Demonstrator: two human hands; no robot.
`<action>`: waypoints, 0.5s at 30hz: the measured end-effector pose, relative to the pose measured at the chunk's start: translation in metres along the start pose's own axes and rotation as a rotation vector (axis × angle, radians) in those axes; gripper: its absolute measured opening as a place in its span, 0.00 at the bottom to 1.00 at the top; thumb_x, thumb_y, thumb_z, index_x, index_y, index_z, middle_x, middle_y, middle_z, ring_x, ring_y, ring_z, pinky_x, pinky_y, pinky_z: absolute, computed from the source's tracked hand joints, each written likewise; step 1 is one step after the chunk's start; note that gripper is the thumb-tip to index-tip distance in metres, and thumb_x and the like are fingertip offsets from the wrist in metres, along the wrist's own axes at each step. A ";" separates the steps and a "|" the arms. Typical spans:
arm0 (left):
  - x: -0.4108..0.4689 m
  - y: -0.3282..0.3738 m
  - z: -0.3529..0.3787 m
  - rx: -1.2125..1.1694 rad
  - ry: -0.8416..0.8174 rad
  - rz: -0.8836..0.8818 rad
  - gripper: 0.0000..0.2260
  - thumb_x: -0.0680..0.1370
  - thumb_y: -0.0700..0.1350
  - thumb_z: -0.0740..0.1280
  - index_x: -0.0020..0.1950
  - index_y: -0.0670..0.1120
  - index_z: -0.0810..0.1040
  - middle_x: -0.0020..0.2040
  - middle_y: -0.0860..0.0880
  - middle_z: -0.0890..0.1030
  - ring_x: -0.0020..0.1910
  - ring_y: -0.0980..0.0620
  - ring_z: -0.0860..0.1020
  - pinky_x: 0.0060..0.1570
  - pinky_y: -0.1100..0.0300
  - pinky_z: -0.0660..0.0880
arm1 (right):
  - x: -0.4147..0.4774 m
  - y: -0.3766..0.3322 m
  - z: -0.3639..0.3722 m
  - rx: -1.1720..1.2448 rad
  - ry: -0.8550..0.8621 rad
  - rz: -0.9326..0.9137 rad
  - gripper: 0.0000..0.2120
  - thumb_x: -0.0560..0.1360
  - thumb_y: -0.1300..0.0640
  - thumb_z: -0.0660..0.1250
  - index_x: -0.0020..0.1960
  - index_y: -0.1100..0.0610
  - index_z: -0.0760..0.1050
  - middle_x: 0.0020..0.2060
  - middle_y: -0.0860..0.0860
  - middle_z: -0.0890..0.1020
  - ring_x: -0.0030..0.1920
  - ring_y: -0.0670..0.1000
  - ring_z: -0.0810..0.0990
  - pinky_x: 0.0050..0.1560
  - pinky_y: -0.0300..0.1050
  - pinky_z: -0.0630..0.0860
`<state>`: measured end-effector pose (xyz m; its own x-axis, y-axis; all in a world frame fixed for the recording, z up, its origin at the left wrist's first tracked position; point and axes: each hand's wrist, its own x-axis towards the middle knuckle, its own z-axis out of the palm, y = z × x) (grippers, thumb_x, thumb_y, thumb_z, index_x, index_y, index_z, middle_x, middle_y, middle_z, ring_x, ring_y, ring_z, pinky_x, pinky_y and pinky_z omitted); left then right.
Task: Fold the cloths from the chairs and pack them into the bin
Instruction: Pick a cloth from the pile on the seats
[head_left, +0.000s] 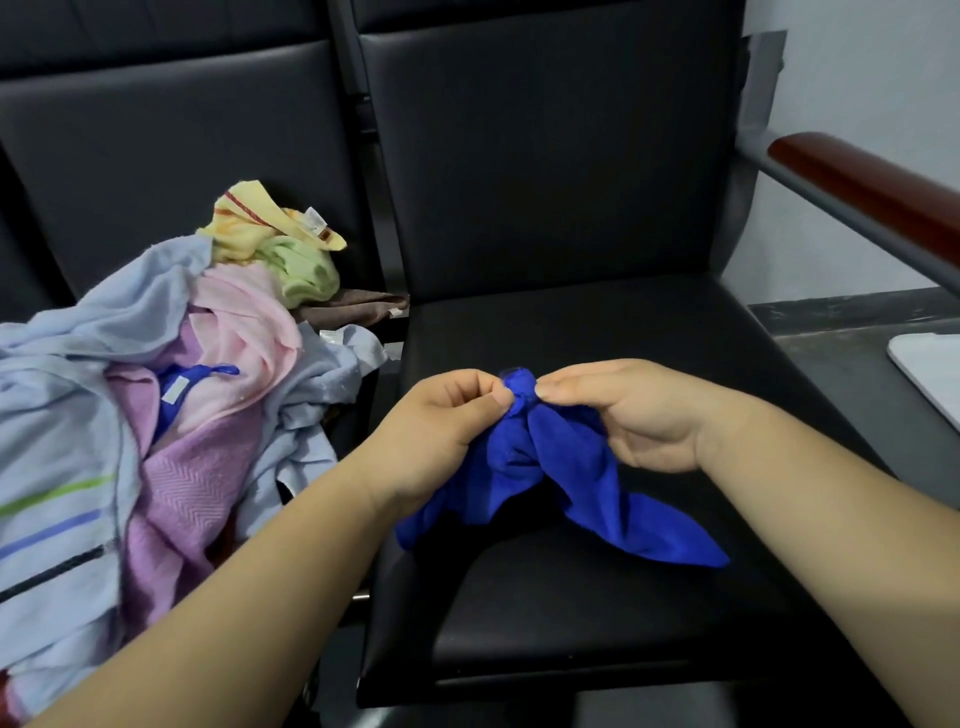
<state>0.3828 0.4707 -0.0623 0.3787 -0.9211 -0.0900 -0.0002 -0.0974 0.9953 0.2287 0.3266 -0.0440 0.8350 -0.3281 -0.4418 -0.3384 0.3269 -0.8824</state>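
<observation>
A bright blue cloth hangs crumpled over the seat of the right black chair. My left hand and my right hand pinch its bunched top edge from either side, fingertips almost meeting. The cloth's lower corners trail down onto the seat. On the left chair lies a heap of unfolded cloths: pale blue striped, purple, pink, yellow and green ones.
A brown cloth lies at the back between the two seats. The right chair's red-brown armrest runs along the upper right. A white rounded edge shows at the far right on the grey floor.
</observation>
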 end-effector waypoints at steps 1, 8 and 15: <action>-0.001 0.001 0.000 0.007 0.003 -0.004 0.13 0.82 0.41 0.66 0.39 0.50 0.83 0.40 0.47 0.82 0.40 0.53 0.78 0.44 0.59 0.75 | 0.000 0.000 0.001 -0.012 -0.004 0.019 0.19 0.75 0.56 0.71 0.64 0.60 0.82 0.57 0.57 0.87 0.56 0.54 0.86 0.52 0.45 0.84; 0.001 0.000 -0.004 0.031 0.138 -0.043 0.08 0.79 0.41 0.71 0.41 0.45 0.77 0.33 0.50 0.80 0.35 0.59 0.78 0.37 0.67 0.73 | 0.003 0.003 0.004 -0.108 0.106 -0.026 0.06 0.77 0.57 0.73 0.51 0.58 0.79 0.45 0.55 0.84 0.45 0.51 0.83 0.46 0.44 0.78; -0.004 0.005 -0.012 0.064 -0.076 -0.123 0.10 0.71 0.40 0.78 0.49 0.42 0.80 0.46 0.40 0.86 0.44 0.48 0.84 0.46 0.56 0.80 | 0.004 -0.004 0.002 -0.116 0.261 -0.200 0.03 0.79 0.59 0.71 0.48 0.59 0.82 0.42 0.56 0.87 0.41 0.51 0.85 0.41 0.43 0.81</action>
<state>0.3926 0.4790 -0.0569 0.3082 -0.9264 -0.2162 -0.0178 -0.2329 0.9723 0.2345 0.3256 -0.0421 0.7557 -0.5962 -0.2711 -0.2383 0.1353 -0.9617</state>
